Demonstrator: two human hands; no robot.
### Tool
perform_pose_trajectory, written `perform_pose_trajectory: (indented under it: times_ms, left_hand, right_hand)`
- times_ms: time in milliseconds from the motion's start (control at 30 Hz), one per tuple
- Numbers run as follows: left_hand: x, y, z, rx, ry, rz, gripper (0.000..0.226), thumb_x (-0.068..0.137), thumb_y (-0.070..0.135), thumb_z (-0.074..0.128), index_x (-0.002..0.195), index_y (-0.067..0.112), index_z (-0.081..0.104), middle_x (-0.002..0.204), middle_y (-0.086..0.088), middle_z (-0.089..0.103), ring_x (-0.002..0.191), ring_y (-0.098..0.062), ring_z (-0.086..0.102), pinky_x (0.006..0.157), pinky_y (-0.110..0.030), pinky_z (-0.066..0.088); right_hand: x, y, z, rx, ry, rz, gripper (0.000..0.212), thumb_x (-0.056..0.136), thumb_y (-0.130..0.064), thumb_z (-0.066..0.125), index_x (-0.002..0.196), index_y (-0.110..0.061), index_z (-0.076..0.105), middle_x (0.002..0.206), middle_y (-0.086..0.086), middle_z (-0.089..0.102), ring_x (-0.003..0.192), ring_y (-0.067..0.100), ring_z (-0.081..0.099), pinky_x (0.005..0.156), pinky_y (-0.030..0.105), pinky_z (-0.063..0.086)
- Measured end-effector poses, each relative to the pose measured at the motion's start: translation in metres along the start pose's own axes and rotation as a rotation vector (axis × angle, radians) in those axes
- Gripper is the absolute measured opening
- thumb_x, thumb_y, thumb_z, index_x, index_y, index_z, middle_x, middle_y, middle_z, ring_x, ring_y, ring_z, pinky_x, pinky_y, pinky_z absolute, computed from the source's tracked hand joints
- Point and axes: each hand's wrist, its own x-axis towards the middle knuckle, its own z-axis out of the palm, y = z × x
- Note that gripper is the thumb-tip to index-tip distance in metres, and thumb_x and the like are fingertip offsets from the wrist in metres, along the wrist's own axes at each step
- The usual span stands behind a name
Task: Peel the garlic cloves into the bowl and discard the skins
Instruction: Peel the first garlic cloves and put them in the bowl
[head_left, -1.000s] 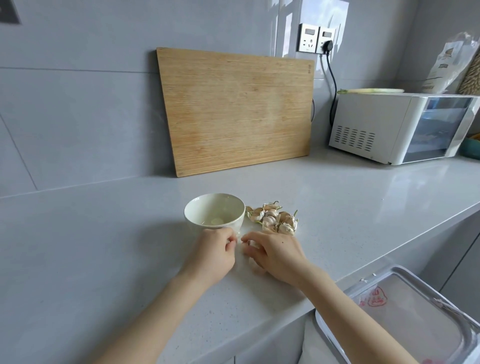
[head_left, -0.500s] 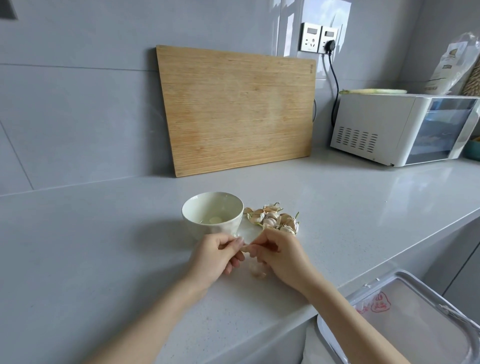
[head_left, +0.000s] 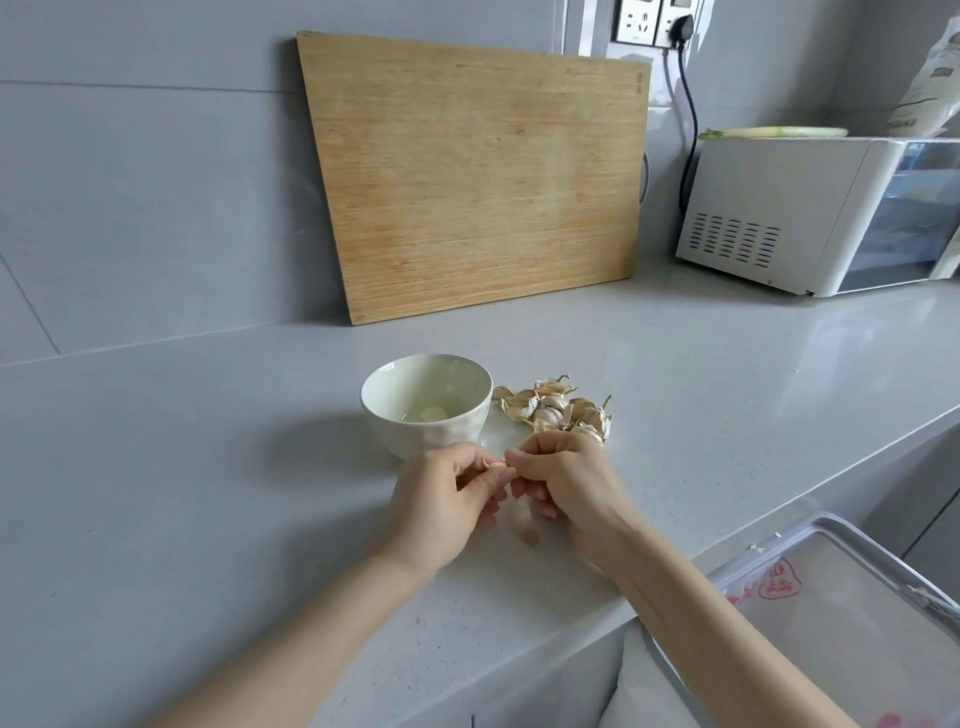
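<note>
A pale green bowl stands on the grey counter with one peeled clove inside. Right of it lies a heap of unpeeled garlic cloves with papery skins. Just in front of the bowl my left hand and my right hand meet, fingers curled, both pinching a small garlic clove between their fingertips. The clove is mostly hidden by the fingers. A loose bit of skin lies on the counter below the hands.
A wooden cutting board leans on the wall behind. A white countertop oven sits at the right, plugged into a wall socket. A bin with a clear liner stands below the counter edge at the lower right.
Both hands lifted off the counter and drew together, taking up a clove from in front of the bowl and pinching it between them. The view tilted down slightly.
</note>
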Motion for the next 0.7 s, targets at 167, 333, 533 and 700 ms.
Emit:
perform_pose_trajectory:
  times_ms: [167, 333, 533, 700]
  left_hand:
    - [0.005, 0.005, -0.008, -0.296, -0.066, -0.196, 0.025, 0.092, 0.015, 0.054, 0.072, 0.003, 0.063, 0.055, -0.003, 0.060, 0.049, -0.012, 0.053, 0.045, -0.018, 0.040]
    - [0.005, 0.008, -0.012, -0.385, -0.091, -0.244, 0.028, 0.093, 0.015, 0.048, 0.072, 0.001, 0.060, 0.053, -0.005, 0.054, 0.045, -0.012, 0.046, 0.041, -0.017, 0.033]
    - [0.004, 0.010, -0.010, -0.312, -0.154, -0.227, 0.028, 0.096, 0.014, 0.046, 0.071, 0.005, 0.056, 0.053, -0.001, 0.054, 0.047, -0.010, 0.046, 0.043, -0.017, 0.033]
    - [0.002, 0.010, -0.012, -0.304, -0.182, -0.240, 0.026, 0.087, 0.016, 0.055, 0.063, 0.008, 0.058, 0.054, -0.004, 0.054, 0.049, -0.011, 0.047, 0.044, -0.017, 0.033]
  right_hand:
    - [-0.012, 0.001, 0.001, 0.011, -0.045, -0.130, 0.024, 0.085, -0.024, 0.066, 0.072, -0.006, 0.060, 0.060, 0.003, 0.059, 0.045, 0.013, 0.044, 0.044, 0.022, 0.035]
    - [-0.017, 0.001, 0.002, -0.010, -0.106, -0.182, 0.012, 0.085, -0.018, 0.068, 0.085, -0.005, 0.070, 0.068, 0.007, 0.061, 0.056, 0.016, 0.050, 0.047, 0.026, 0.040]
    - [-0.017, 0.002, 0.000, 0.002, -0.058, -0.207, 0.016, 0.090, -0.014, 0.061, 0.079, -0.003, 0.067, 0.068, 0.010, 0.059, 0.056, 0.018, 0.048, 0.046, 0.029, 0.041]
    - [-0.015, 0.001, -0.001, 0.073, -0.006, -0.110, 0.016, 0.090, -0.013, 0.060, 0.083, 0.001, 0.064, 0.065, 0.008, 0.054, 0.051, 0.013, 0.041, 0.044, 0.022, 0.039]
